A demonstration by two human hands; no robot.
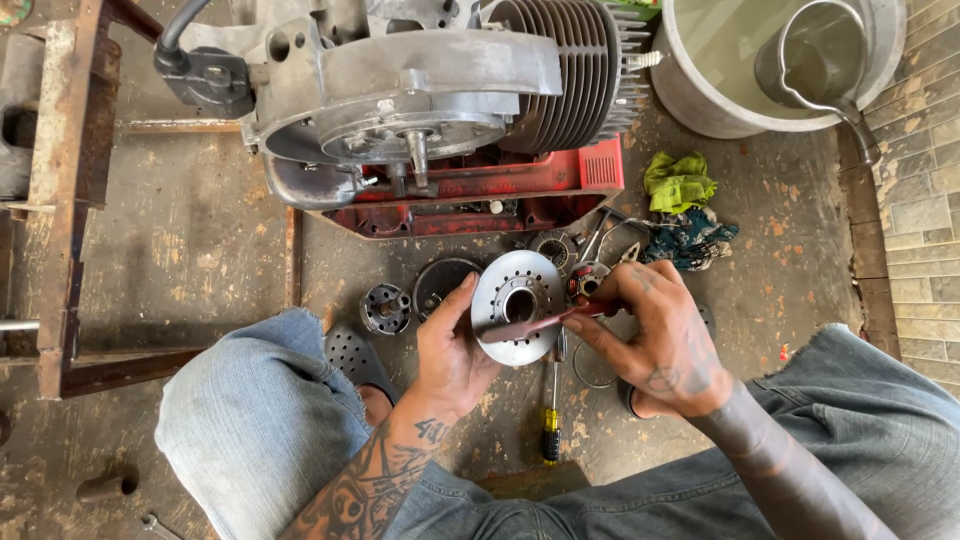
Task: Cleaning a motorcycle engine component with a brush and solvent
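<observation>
Between our knees, our left hand (448,350) grips the flywheel disc (517,305); our right hand (655,335) pinches a red strip (530,325), scraping its face. Steadier rim support is needed next.

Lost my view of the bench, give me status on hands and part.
Left hand grips the round metal disc. Right hand holds a dark red strip across it. Small parts and a screwdriver lie underneath.

Bare tattooed forearms, a tattooed left hand (450,355) and right hand (665,345), faded light-blue jeans (255,420), and dark perforated sandals (355,358).
</observation>
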